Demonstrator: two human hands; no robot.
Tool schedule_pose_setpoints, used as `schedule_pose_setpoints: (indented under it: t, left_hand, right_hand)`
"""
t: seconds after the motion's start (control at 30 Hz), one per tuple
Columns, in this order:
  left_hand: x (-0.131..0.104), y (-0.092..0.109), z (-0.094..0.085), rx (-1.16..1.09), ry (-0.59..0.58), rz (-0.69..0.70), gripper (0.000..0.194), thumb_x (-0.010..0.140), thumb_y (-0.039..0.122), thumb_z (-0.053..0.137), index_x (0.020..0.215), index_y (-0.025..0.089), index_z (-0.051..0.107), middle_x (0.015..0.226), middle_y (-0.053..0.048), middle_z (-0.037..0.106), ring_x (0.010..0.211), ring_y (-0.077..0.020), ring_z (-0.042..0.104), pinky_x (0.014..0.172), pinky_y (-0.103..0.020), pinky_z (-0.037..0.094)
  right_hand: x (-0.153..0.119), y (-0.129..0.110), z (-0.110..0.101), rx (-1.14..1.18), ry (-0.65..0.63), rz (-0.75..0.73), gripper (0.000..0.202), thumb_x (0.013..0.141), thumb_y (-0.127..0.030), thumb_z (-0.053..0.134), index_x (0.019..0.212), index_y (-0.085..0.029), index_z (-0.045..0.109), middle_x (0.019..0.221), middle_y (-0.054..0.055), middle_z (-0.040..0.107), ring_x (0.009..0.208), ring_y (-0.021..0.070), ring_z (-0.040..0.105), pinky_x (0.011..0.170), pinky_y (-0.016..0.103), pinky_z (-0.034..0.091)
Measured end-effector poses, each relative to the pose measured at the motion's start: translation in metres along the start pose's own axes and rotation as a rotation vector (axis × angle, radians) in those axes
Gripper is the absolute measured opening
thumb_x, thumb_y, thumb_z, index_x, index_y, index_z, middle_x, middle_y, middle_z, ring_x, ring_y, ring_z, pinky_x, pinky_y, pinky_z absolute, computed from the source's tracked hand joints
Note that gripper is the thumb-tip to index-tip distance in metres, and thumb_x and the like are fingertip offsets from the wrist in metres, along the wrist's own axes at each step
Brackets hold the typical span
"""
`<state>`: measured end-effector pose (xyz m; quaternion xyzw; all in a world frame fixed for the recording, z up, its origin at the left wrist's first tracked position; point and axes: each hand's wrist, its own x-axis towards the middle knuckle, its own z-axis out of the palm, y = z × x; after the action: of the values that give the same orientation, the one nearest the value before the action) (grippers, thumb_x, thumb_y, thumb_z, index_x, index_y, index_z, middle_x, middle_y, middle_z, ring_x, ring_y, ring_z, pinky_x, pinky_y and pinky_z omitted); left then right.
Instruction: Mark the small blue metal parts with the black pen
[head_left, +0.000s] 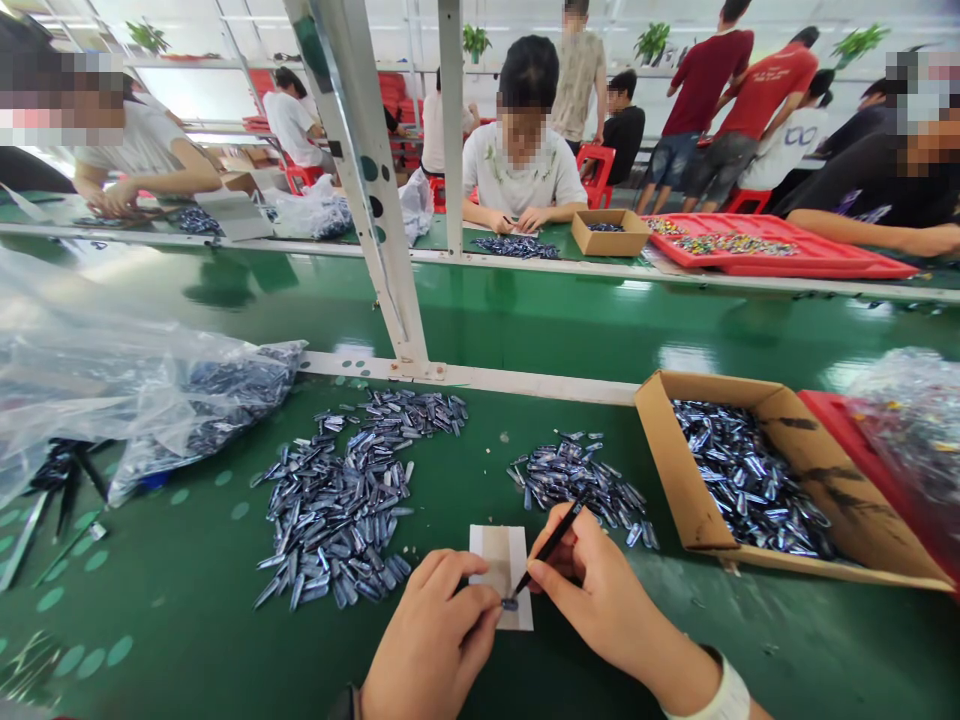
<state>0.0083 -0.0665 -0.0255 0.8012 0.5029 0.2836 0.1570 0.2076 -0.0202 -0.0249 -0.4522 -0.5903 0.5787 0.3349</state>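
My left hand (441, 632) is closed in a pinch, thumb and forefinger at one end of a small dark glossy piece (511, 604). The piece lies over the lower part of a small white and beige card (497, 545) on the green table. In my right hand (600, 590) is a slim black pair of tweezers (556, 540), slanting down with its tip at the same piece. A large loose pile of similar shiny pieces (337, 510) lies to the left, and a smaller pile (581, 480) lies beyond my right hand.
At right stands a cardboard box (679, 480) of glossy pieces, beside a red tray (862, 450) with a plastic bag. A clear bag (150, 390) of pieces lies left, near black-handled tools (64, 480). A white post (382, 220) rises behind. Several people work across the green belt (525, 310).
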Motion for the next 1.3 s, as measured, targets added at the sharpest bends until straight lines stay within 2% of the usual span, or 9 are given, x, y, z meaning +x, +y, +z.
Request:
schedule_pose_setpoints:
  t: [0.4, 0.63, 0.8, 0.93, 1.17, 1.3]
  left_hand:
    - [-0.001, -0.001, -0.001, 0.034, -0.012, 0.009, 0.018, 0.085, 0.008, 0.055, 0.084, 0.023, 0.064, 0.101, -0.005, 0.065, 0.091, -0.0220, 0.062, 0.079, -0.037, 0.057]
    - [-0.004, -0.002, -0.003, 0.143, -0.130, 0.051, 0.029, 0.083, 0.005, 0.053, 0.093, 0.028, 0.068, 0.116, -0.003, 0.066, 0.104, -0.0239, 0.060, 0.086, -0.040, 0.056]
    - [-0.002, 0.001, -0.005, 0.144, -0.146, 0.034, 0.025, 0.085, 0.008, 0.054, 0.094, 0.027, 0.067, 0.113, -0.002, 0.068, 0.104, -0.0228, 0.061, 0.088, -0.039, 0.055]
    - [-0.001, 0.002, -0.006, 0.132, -0.107, 0.044, 0.025, 0.085, 0.008, 0.054, 0.094, 0.027, 0.067, 0.110, -0.001, 0.068, 0.102, -0.0212, 0.063, 0.086, -0.036, 0.055]
    - [0.001, 0.006, -0.006, 0.143, -0.072, 0.065, 0.025, 0.082, 0.005, 0.054, 0.091, 0.026, 0.065, 0.107, -0.003, 0.069, 0.098, -0.0229, 0.065, 0.081, -0.038, 0.056]
    - [0.002, 0.006, -0.006, 0.078, -0.014, 0.033, 0.025, 0.083, 0.007, 0.052, 0.090, 0.026, 0.065, 0.106, -0.004, 0.068, 0.096, -0.0212, 0.065, 0.081, -0.035, 0.056]
  right_hand:
    - [-0.002, -0.002, 0.000, -0.098, -0.009, -0.021, 0.015, 0.088, -0.020, 0.059, 0.095, -0.024, 0.045, 0.085, 0.002, 0.064, 0.078, 0.0198, 0.068, 0.071, 0.034, 0.057]
    - [-0.002, -0.003, 0.001, -0.128, -0.022, -0.063, 0.014, 0.089, -0.019, 0.058, 0.094, -0.024, 0.046, 0.086, 0.002, 0.064, 0.079, 0.0188, 0.069, 0.071, 0.032, 0.058]
    - [-0.003, -0.003, 0.000, -0.083, -0.027, -0.066, 0.014, 0.088, -0.018, 0.058, 0.095, -0.024, 0.047, 0.087, 0.002, 0.064, 0.079, 0.0185, 0.068, 0.071, 0.032, 0.058]
    - [-0.004, -0.003, -0.001, -0.067, -0.015, -0.095, 0.011, 0.089, -0.018, 0.057, 0.095, -0.023, 0.049, 0.087, 0.002, 0.061, 0.078, 0.0178, 0.066, 0.072, 0.033, 0.058]
    - [-0.005, 0.001, -0.002, -0.028, 0.006, -0.113, 0.011, 0.091, -0.022, 0.058, 0.096, -0.024, 0.049, 0.088, 0.001, 0.059, 0.078, 0.0180, 0.065, 0.071, 0.033, 0.057]
    - [-0.003, 0.002, -0.001, 0.003, 0.057, -0.107, 0.013, 0.090, -0.030, 0.062, 0.092, -0.024, 0.050, 0.084, 0.000, 0.059, 0.074, 0.0181, 0.067, 0.070, 0.034, 0.059]
